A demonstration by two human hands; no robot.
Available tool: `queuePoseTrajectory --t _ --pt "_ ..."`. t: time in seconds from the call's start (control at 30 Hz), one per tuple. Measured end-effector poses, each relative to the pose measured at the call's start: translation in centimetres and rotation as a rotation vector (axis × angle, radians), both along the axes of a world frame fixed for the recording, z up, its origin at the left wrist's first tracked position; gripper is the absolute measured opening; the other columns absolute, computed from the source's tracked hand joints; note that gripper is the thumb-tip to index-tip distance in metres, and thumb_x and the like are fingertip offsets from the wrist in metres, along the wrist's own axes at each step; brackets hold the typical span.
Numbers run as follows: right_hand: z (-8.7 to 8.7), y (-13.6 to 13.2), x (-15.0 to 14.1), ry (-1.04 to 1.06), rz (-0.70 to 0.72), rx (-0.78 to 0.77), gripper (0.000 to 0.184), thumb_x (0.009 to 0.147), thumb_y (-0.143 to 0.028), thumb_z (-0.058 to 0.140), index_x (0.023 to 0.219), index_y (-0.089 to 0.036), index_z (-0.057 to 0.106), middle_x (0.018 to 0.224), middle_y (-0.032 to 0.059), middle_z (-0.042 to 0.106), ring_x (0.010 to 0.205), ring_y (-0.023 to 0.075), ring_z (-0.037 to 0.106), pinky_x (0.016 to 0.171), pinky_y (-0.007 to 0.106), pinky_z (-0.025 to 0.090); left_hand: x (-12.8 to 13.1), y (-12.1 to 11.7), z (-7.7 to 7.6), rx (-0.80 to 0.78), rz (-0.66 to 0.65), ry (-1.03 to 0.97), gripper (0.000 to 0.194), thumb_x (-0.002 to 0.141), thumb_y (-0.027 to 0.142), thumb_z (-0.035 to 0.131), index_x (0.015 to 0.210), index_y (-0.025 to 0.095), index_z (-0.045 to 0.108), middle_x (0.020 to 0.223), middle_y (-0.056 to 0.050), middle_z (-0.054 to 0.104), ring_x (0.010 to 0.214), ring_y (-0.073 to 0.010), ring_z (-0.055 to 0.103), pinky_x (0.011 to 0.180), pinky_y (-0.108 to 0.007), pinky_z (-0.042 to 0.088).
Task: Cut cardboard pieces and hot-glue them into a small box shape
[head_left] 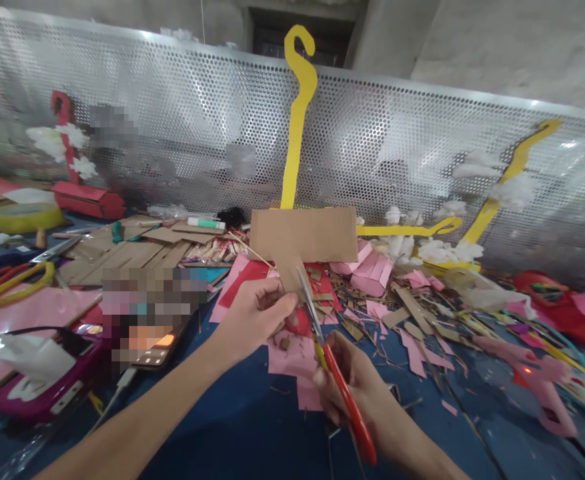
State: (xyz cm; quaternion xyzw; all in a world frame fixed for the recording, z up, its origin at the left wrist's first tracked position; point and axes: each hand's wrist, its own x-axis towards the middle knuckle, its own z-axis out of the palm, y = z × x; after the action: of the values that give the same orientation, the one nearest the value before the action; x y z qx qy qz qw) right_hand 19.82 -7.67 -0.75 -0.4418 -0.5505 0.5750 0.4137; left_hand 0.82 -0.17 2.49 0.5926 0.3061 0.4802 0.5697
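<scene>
- Two bare hands work over the middle of the bench [212,433] in my head view, the only one I have.
- From where I sit, the left hand [245,320] pinches the narrow lower part of the cardboard [305,233] between thumb and fingers.
- That cardboard is up above the bench's middle, its wide part toward the far edge; a yellow hook [297,147] rises behind it, and I cannot tell if the two are joined.
- I see the right hand [352,380] wrapped around the red handle of the scissors [347,397], blades at the cardboard's narrow part; I cannot tell if they are cutting.
- Pink paper [292,357] lies below the hands.
- Along the bench's far edge, before the perforated panel [187,100], stands a red box [89,200], toward the left corner.
- Toward the left edge I make out a phone [167,340] and a purple power strip [47,400]; toward the right edge, a pink glue gun [532,373].
</scene>
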Motion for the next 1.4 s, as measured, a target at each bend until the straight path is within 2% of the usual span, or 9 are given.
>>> queuePoseTrajectory --t 0.23,0.33,0.4,0.53,0.7,0.83,0.93,1.13,1.4 --pt "0.6 -0.1 -0.2 -0.051 0.015 -0.02 0.058 0.075 -0.069 0.078 0.083 -0.022 0.044 0.052 -0.0089 0.05 0.041 0.0065 0.044 0.041 0.017 0.033 0.1 0.1 0.0 0.006 0.002 -0.007 0.025 0.087 0.034 0.066 0.071 0.017 0.057 0.055 0.002 0.058 0.038 -0.0058 0.043 0.039 -0.022 0.03" --pt "1.2 -0.2 -0.2 -0.089 0.077 -0.05 0.06 0.081 -0.077 0.064 0.083 -0.018 0.052 0.062 -0.0005 0.061 0.045 0.0076 0.05 0.045 0.019 0.036 0.1 0.0 -0.1 0.024 -0.002 -0.031 0.026 0.087 0.034 0.066 0.071 0.016 0.058 0.055 0.003 0.057 0.039 -0.0063 0.045 0.039 -0.021 0.033" --pt "1.3 -0.3 -0.1 -0.095 0.101 -0.049 0.062 0.084 -0.079 0.058 0.083 -0.016 0.056 0.068 0.0017 0.062 0.048 0.0083 0.051 0.046 0.02 0.037 0.0 -0.2 -0.1 0.047 0.0 -0.018 0.025 0.087 0.034 0.065 0.071 0.016 0.059 0.056 0.003 0.057 0.041 -0.0073 0.049 0.039 -0.021 0.037" --pt "1.5 -0.9 0.3 -0.092 0.097 -0.032 0.057 0.081 -0.074 0.067 0.087 -0.018 0.057 0.069 -0.003 0.05 0.058 0.0105 0.047 0.052 0.022 0.04 0.0 -0.6 0.2 0.073 0.005 0.087 0.025 0.086 0.033 0.065 0.069 0.016 0.058 0.055 0.001 0.06 0.043 -0.0093 0.055 0.042 -0.022 0.043" --pt "2.2 -1.4 0.2 -0.039 0.054 -0.002 0.05 0.08 -0.067 0.073 0.099 -0.023 0.061 0.088 0.001 0.055 0.078 0.016 0.051 0.072 0.027 0.049 0.1 -0.9 0.3 0.052 -0.064 0.142 0.025 0.087 0.033 0.062 0.069 0.016 0.06 0.059 -0.001 0.064 0.05 -0.0117 0.06 0.05 -0.024 0.048" --pt "2.6 -0.9 0.1 0.01 0.142 -0.058 0.053 0.076 -0.062 0.08 0.101 -0.02 0.061 0.085 0.0004 0.055 0.075 0.0144 0.053 0.07 0.026 0.049 0.0 -0.8 0.5 0.064 -0.074 0.114 0.026 0.085 0.028 0.061 0.062 0.018 0.056 0.052 0.001 0.059 0.047 -0.0108 0.056 0.05 -0.024 0.045" --pt "2.2 -0.4 0.0 0.031 0.186 -0.055 0.055 0.074 -0.062 0.082 0.098 -0.017 0.059 0.077 -0.0009 0.058 0.064 0.011 0.054 0.062 0.024 0.047 0.1 -0.8 0.4 0.074 -0.059 0.105 0.028 0.088 0.027 0.058 0.061 0.018 0.054 0.05 0.002 0.055 0.046 -0.0104 0.053 0.048 -0.024 0.042" --pt "0.9 -0.4 -1.0 0.122 0.168 -0.039 0.058 0.068 -0.065 0.084 0.081 -0.018 0.053 0.067 -0.0032 0.056 0.053 0.0091 0.056 0.051 0.022 0.045 0.2 -1.1 0.0 0.029 -0.045 0.088 0.038 0.1 0.038 0.048 0.066 0.02 0.047 0.057 0.004 0.047 0.051 -0.0107 0.052 0.053 -0.026 0.044" --pt "-0.5 -1.1 -1.5 0.213 0.157 -0.099 0.056 0.069 -0.059 0.087 0.087 -0.018 0.054 0.065 -0.0034 0.061 0.049 0.0093 0.061 0.049 0.02 0.045 -0.1 -0.7 0.2 0.054 -0.147 0.074 0.043 0.099 0.045 0.049 0.064 0.022 0.041 0.055 0.005 0.042 0.051 -0.012 0.052 0.054 -0.028 0.046"
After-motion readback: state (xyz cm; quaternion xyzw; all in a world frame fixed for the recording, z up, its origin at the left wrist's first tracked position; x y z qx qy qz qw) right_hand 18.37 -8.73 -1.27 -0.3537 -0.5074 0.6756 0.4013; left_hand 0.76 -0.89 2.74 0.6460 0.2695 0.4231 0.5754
